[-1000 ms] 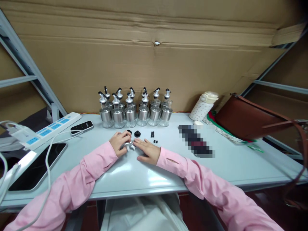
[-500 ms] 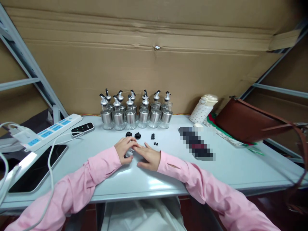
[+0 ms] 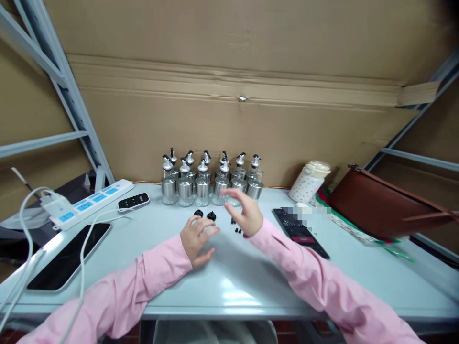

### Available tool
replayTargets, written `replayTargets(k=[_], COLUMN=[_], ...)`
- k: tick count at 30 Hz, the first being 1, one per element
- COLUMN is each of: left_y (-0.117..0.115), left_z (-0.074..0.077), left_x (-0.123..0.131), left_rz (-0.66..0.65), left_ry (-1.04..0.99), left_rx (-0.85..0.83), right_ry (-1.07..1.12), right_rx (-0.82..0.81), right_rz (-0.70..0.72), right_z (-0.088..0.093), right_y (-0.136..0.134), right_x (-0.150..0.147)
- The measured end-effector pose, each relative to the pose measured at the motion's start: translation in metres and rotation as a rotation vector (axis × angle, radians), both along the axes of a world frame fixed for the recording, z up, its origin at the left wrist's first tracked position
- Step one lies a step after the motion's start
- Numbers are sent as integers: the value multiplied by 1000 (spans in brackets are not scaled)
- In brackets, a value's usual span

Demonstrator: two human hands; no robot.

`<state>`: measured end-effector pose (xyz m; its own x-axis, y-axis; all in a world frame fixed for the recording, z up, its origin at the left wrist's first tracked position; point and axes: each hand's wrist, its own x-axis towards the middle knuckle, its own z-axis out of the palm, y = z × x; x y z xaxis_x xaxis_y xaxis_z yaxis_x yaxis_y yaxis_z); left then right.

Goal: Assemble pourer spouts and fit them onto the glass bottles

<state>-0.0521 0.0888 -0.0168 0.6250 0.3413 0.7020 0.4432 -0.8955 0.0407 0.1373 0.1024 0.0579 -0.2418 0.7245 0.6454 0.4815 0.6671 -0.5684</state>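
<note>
My left hand (image 3: 196, 239) is over the middle of the table with its fingers apart and nothing seen in it, just in front of two round black caps (image 3: 211, 216). Raised toward the front row of bottles, my right hand (image 3: 247, 212) has its fingers spread and holds nothing. Beneath and beside it lie small black parts (image 3: 238, 231), one partly hidden by the hand. Several glass bottles (image 3: 185, 191) with steel bands and silver-and-black spouts stand upright in two rows along the cardboard wall.
A power strip (image 3: 93, 200), a small black device (image 3: 134, 202), a large phone (image 3: 70, 258) and white cables lie left. On the right are another phone (image 3: 301, 234), a dotted bottle (image 3: 309, 182) and a brown bag (image 3: 387, 203).
My hands were together, fingertips touching; they have parted. The right hand has risen toward the bottles and the left has opened. A small pale thing seen under the left hand no longer shows. The view has shifted.
</note>
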Motion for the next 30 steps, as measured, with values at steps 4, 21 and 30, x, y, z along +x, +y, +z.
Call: replayTargets(k=[4, 21, 30], left_y=[-7, -1, -12], left_z=[-1, 1, 7], left_x=[6, 17, 21], left_rz=[-51, -114, -122], left_ry=[13, -185, -578], left_rx=[-9, 55, -10], right_ry=[315, 453, 421], right_rx=[1, 9, 598], right_rz=[-181, -377, -133], right_z=[19, -6, 73], right_y=[56, 137, 31], right_x=[0, -36, -17])
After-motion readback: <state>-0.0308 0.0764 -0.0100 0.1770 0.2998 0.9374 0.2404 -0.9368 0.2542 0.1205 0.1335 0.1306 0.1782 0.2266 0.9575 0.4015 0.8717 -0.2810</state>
